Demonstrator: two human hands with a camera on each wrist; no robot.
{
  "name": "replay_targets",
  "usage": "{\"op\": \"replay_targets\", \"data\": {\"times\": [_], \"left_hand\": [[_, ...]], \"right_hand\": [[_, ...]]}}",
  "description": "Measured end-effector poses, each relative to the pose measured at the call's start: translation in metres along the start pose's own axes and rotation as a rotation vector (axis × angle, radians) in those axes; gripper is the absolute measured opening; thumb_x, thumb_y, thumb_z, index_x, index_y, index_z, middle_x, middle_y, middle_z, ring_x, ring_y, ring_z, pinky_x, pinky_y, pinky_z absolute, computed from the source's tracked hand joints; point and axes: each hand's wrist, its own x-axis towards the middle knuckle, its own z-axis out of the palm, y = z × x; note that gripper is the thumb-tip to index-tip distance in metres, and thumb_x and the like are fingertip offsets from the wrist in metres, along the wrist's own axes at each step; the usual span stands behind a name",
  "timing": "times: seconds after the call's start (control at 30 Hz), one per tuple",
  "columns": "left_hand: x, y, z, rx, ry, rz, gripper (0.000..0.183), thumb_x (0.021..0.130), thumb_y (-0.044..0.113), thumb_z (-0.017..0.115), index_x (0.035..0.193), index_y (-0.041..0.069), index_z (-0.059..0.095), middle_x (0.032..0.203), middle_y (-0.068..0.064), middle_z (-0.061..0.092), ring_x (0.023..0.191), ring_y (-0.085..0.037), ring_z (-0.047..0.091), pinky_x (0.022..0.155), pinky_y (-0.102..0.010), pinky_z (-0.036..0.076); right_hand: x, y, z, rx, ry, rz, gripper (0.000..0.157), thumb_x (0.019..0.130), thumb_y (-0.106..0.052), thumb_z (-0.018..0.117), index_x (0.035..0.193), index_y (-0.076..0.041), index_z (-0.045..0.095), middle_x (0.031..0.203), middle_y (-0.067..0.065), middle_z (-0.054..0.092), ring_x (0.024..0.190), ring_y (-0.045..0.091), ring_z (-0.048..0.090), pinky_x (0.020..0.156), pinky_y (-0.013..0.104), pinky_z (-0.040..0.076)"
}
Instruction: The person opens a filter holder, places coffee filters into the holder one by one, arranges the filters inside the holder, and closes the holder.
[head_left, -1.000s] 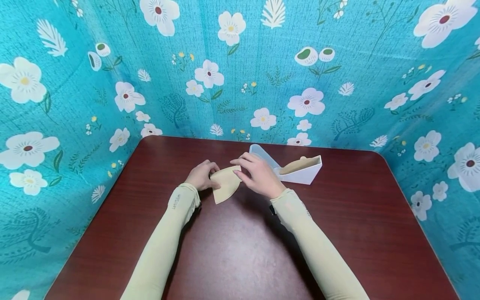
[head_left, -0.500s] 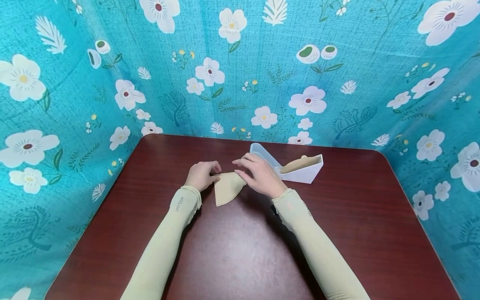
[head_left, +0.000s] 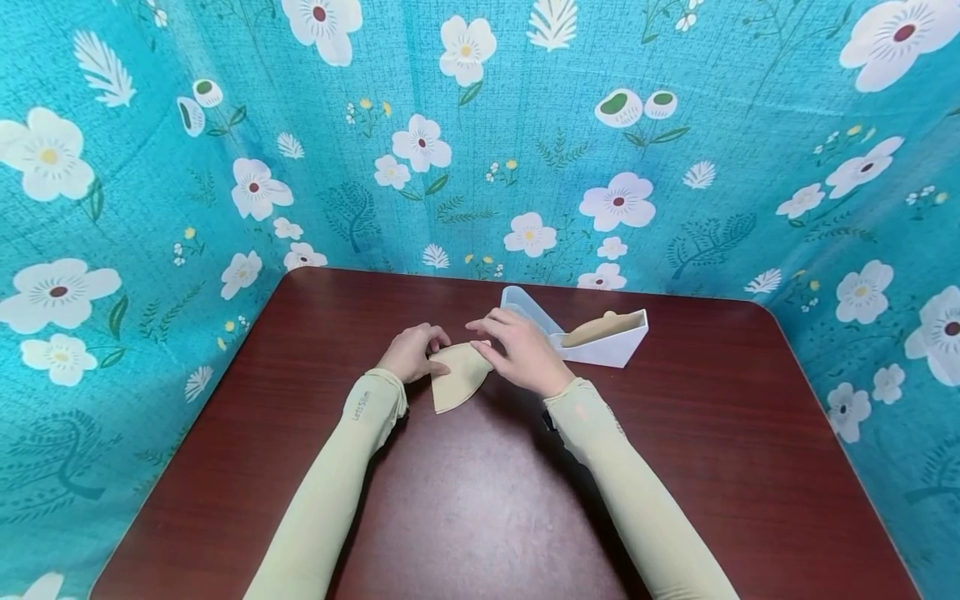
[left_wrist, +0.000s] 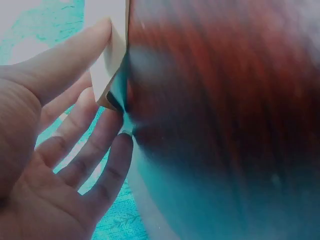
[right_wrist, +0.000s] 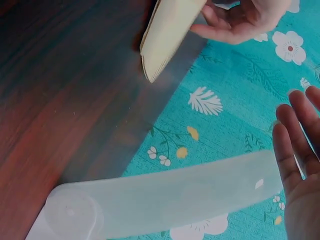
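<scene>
A cream paper coffee filter (head_left: 459,382), folded flat in a cone shape, is held over the table in the head view. My left hand (head_left: 411,354) pinches its left side; in the left wrist view the thumb lies on one face of the filter (left_wrist: 107,62), the fingers behind it. My right hand (head_left: 522,354) hovers at the filter's right corner with loosely bent fingers, overlapping it in the head view. From the right wrist, the fingers (right_wrist: 295,145) show relaxed and apart from the filter (right_wrist: 170,37), whose crimped seam is visible.
Behind my right hand, a white filter holder box (head_left: 600,354) stands with brown filters (head_left: 596,329) inside. Its translucent lid (head_left: 528,307) is swung up to the left. The dark red table (head_left: 465,517) ends at a blue floral curtain (head_left: 480,167).
The filter has shifted slightly right and down, its upper edge tilting lower on the right. My left thumb slid to its top edge, then back onto its face. My right hand has barely moved.
</scene>
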Motion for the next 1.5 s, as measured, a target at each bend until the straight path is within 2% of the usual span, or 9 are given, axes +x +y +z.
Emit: {"op": "replay_targets", "data": {"times": [0.33,0.5,0.6,0.87,1.0,1.1,1.27,1.37,1.5], "left_hand": [[-0.002,0.003,0.0,-0.046,0.042,-0.01,0.042,0.074,0.021,0.095,0.111,0.014,0.075,0.096,-0.003,0.069,0.089,-0.02,0.064,0.081,-0.038,0.052],[-0.004,0.002,0.001,-0.005,0.072,-0.02,0.037,0.072,0.024,0.096,0.101,0.019,0.074,0.092,0.001,0.064,0.082,-0.018,0.061,0.073,-0.036,0.049],[-0.004,0.003,0.001,0.003,0.089,0.004,0.032,0.073,0.022,0.096,0.096,0.02,0.073,0.091,0.002,0.063,0.082,-0.018,0.061,0.072,-0.035,0.049],[-0.004,0.002,-0.002,-0.05,0.151,0.082,0.015,0.081,0.011,0.089,0.089,0.018,0.08,0.085,0.003,0.07,0.078,-0.013,0.067,0.074,-0.033,0.056],[-0.004,0.001,-0.002,-0.032,0.177,0.12,0.013,0.081,0.011,0.089,0.083,0.02,0.079,0.083,0.004,0.071,0.078,-0.012,0.069,0.075,-0.034,0.056],[-0.004,0.002,-0.003,0.005,0.19,0.115,0.014,0.081,0.015,0.089,0.081,0.022,0.078,0.084,0.005,0.072,0.079,-0.014,0.07,0.076,-0.037,0.056],[-0.006,0.004,-0.008,0.025,0.192,0.057,0.013,0.084,0.021,0.088,0.082,0.026,0.076,0.087,0.008,0.076,0.084,-0.016,0.072,0.076,-0.041,0.056],[-0.007,0.005,-0.012,-0.04,0.19,0.057,0.012,0.085,0.02,0.087,0.082,0.025,0.076,0.086,0.008,0.078,0.084,-0.013,0.073,0.078,-0.039,0.056],[-0.009,0.007,-0.022,-0.208,0.194,0.114,0.011,0.087,0.014,0.085,0.083,0.019,0.076,0.083,0.004,0.077,0.079,-0.011,0.071,0.076,-0.033,0.056]], "right_hand": [[0.008,-0.002,0.027,-0.026,-0.216,0.101,0.032,0.098,-0.016,0.072,0.129,-0.01,0.07,0.113,0.007,0.068,0.104,0.021,0.064,0.09,0.039,0.056],[0.014,-0.001,0.04,-0.091,-0.274,0.156,0.046,0.093,-0.013,0.076,0.137,-0.006,0.065,0.124,0.01,0.064,0.117,0.026,0.061,0.098,0.041,0.054],[0.016,0.0,0.045,-0.127,-0.29,0.176,0.053,0.094,-0.016,0.076,0.143,-0.006,0.06,0.134,0.011,0.061,0.127,0.028,0.058,0.106,0.041,0.051],[0.018,0.0,0.046,-0.149,-0.288,0.223,0.053,0.095,-0.019,0.075,0.144,-0.007,0.06,0.136,0.013,0.061,0.128,0.03,0.057,0.105,0.042,0.052],[0.017,0.001,0.046,-0.155,-0.302,0.237,0.052,0.095,-0.02,0.075,0.144,-0.007,0.06,0.134,0.012,0.062,0.125,0.029,0.058,0.102,0.041,0.053],[0.017,0.002,0.045,-0.155,-0.304,0.241,0.052,0.096,-0.02,0.074,0.144,-0.008,0.06,0.134,0.011,0.062,0.123,0.028,0.059,0.101,0.041,0.054],[0.016,0.002,0.044,-0.151,-0.296,0.232,0.051,0.096,-0.02,0.074,0.143,-0.007,0.06,0.132,0.012,0.063,0.121,0.028,0.06,0.1,0.041,0.054],[0.016,0.003,0.045,-0.156,-0.265,0.202,0.041,0.096,-0.019,0.074,0.134,-0.008,0.067,0.124,0.01,0.065,0.115,0.027,0.062,0.096,0.041,0.055],[0.014,0.003,0.044,-0.167,-0.176,0.132,0.013,0.096,-0.016,0.074,0.107,-0.01,0.074,0.101,0.006,0.065,0.094,0.023,0.065,0.082,0.038,0.056]]}}
